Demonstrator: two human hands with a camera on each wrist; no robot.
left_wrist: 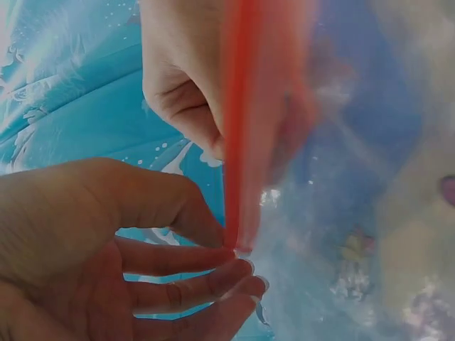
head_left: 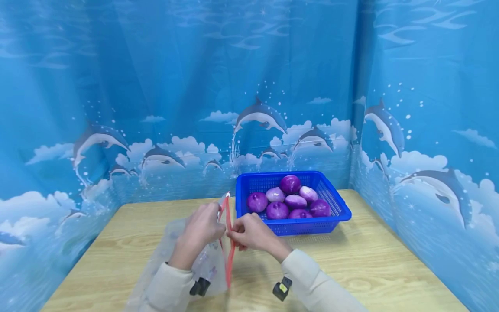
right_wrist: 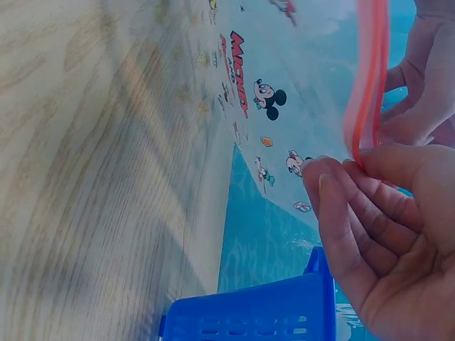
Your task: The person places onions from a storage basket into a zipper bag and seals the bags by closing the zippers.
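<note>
A clear zip bag (head_left: 212,268) with a red zip strip (head_left: 229,264) along its mouth is held up on edge over the table. My left hand (head_left: 200,227) pinches the strip between thumb and fingers toward its far end. Lower along the same strip, my right hand (head_left: 253,233) pinches it with thumb and fingertips. The two edges of the mouth stand slightly apart in the head view. Cartoon mouse prints (right_wrist: 269,99) show on the bag's side in the right wrist view.
Just beyond my right hand stands a blue plastic basket (head_left: 288,227) with several purple onions (head_left: 277,210) in it. The wooden table (head_left: 351,268) reaches back to a blue curtain (head_left: 175,86) printed with dolphins, which also runs along both sides.
</note>
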